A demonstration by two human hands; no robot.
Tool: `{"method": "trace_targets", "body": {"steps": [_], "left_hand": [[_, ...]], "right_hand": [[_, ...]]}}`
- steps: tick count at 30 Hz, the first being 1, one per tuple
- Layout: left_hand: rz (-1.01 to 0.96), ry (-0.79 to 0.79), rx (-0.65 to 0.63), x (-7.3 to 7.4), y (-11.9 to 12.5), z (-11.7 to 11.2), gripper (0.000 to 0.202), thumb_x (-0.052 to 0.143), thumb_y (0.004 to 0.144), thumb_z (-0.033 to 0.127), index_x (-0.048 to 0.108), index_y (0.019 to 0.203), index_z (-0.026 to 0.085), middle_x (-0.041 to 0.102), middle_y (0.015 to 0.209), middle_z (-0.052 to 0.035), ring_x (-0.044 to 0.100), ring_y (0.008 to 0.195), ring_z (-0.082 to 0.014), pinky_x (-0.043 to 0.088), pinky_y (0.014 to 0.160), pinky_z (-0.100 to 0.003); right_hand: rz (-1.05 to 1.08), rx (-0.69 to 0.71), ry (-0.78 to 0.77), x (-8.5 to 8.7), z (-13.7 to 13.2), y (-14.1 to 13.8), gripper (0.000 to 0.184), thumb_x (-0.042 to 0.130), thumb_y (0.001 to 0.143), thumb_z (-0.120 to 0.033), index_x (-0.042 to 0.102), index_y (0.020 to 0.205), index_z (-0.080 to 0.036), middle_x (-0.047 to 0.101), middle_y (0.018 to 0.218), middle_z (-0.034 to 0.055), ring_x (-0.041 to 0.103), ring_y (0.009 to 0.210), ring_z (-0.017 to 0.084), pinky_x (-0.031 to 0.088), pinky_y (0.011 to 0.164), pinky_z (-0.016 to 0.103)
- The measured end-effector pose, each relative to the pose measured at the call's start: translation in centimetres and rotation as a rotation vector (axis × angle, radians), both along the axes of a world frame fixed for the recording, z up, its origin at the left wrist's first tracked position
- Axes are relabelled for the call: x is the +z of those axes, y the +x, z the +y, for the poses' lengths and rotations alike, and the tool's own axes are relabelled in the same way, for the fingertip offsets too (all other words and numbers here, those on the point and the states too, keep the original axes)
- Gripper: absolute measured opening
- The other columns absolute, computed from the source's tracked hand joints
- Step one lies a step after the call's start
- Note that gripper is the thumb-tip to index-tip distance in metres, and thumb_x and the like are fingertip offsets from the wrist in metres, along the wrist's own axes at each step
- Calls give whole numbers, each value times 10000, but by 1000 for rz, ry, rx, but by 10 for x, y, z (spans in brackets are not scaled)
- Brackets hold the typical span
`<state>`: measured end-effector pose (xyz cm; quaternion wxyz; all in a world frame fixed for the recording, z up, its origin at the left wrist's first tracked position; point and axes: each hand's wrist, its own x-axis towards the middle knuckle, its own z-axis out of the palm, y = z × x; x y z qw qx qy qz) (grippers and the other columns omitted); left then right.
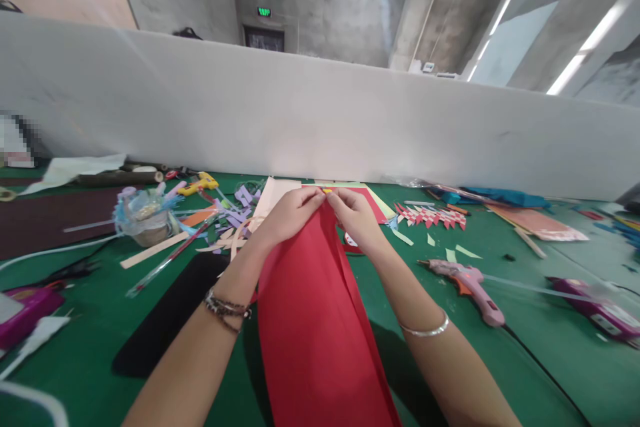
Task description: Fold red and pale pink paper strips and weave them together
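A long sheet of red paper (320, 320) stretches from the near edge of the view up to my fingers. My left hand (295, 213) pinches its far end from the left side. From the right, my right hand (357, 217) pinches the same end, its thumb and finger close to the left ones. A small yellow bit (327, 191) shows between the fingertips; its kind is too small to tell. The paper's right edge looks folded over in a narrow strip. Behind the hands, more red paper (370, 203) lies on the green table (430, 373).
A pink glue gun (467, 283) with a cord lies to the right, near a purple power strip (595, 307). At left are a black flat item (175, 320), paper strips (235, 213), a yellow glue gun (200, 183) and a basket-like craft (145, 217). A white partition (320, 120) stands behind.
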<state>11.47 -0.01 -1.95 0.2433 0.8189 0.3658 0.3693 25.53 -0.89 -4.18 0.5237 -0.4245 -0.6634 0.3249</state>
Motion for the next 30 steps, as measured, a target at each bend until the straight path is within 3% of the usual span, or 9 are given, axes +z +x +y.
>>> {"method": "trace_targets", "body": {"steps": [11,16,21,26,30], "left_hand": [[51,86,158,-5,8,-2,286,326,857,334,397,624,183,490,631,15,460,616,-130,326,581,-242],[88,118,294,-1,1,-2,268,338,844,336,461,666,179,538,666,-5,491,653,-149,333,598,-251],[97,146,346,7,-10,-3,297,336,850,349,482,660,173,551,642,2,494,634,-143,339,582,-240],[81,137,291,11,-18,-2,306,347,844,366,499,668,167,555,649,13,493,634,-134,356,610,-227],[41,145,367,12,-27,1,310,351,845,378,532,716,163,569,689,5,514,693,-147,361,651,-227]], "right_hand": [[20,-73,33,-3,-1,-5,277,406,799,-368,349,590,-194,272,531,-60,281,498,83,231,472,216],[-244,-48,112,7,-9,1,200,458,770,-319,380,636,-192,361,562,-57,334,518,83,257,503,212],[-533,-79,172,16,-19,6,140,430,745,-198,404,609,-186,433,547,-46,356,493,82,230,502,225],[-492,79,51,16,-19,8,113,422,762,-222,472,672,-176,452,576,-39,375,518,84,251,497,218],[-548,225,-16,18,-21,14,106,454,738,-211,440,638,-177,422,570,-49,372,526,81,264,508,220]]}}
